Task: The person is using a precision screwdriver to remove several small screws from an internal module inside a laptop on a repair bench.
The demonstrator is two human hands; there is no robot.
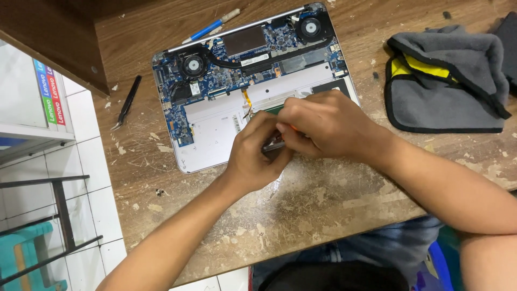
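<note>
The scarred wooden worktop [323, 205] stands over white floor tiles and carries an opened laptop [215, 124], its back cover already off with board and fans bare. At its near edge, left hand [253, 156] and right hand [323, 126] are both clenched around a small orange-handled tool [292, 128], so work inside looks unfinished. Grey cloth [447, 81], tweezers [128, 102] and a blue pen [207, 28] lie around.

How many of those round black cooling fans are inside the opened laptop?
2: one round black fan at the board's upper left, another at the upper right corner. The hands may hide more.
</note>
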